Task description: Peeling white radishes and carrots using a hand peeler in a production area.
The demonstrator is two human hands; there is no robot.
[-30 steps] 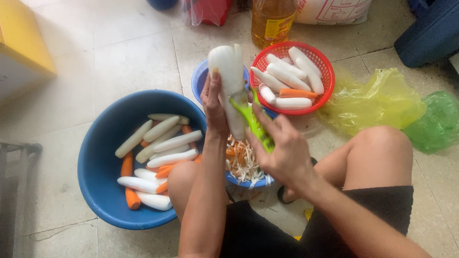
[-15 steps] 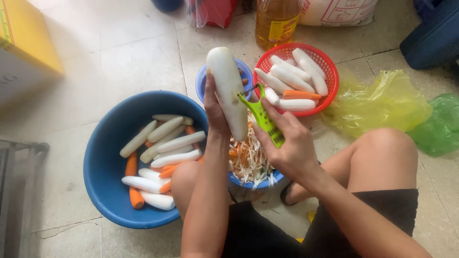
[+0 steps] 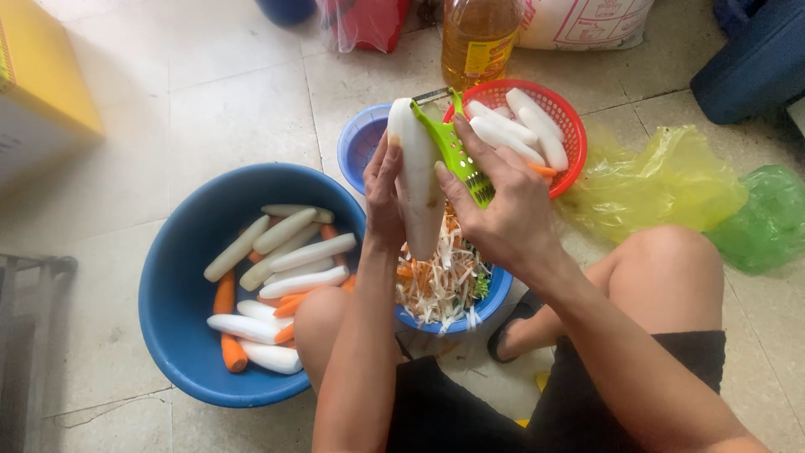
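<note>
The left hand (image 3: pixel 384 197) grips a peeled white radish (image 3: pixel 417 184) from behind, holding it upright with its tip pointing down over a small blue bowl (image 3: pixel 495 294); only the thumb and fingertips show around the radish, the palm is hidden behind it. The right hand (image 3: pixel 495 210) is closed around the handle of a green peeler (image 3: pixel 453 149), whose blade end lies against the top of the radish; most of the handle is covered by the fingers.

The bowl holds white and orange shreds (image 3: pixel 440 281), but forearms and radish hide much of it. A second small bowl (image 3: pixel 362 141) sits behind, partly blocked by the left hand. A big blue basin (image 3: pixel 180 285) to the left holds radishes and carrots; a knee covers its right edge. A red basket (image 3: pixel 563 126) of peeled radishes stands just beyond the right hand. A bottle (image 3: pixel 478 38) of amber liquid is cut off at the top edge. Yellow (image 3: pixel 662 180) and green (image 3: pixel 767 218) bags lie to the right.
</note>
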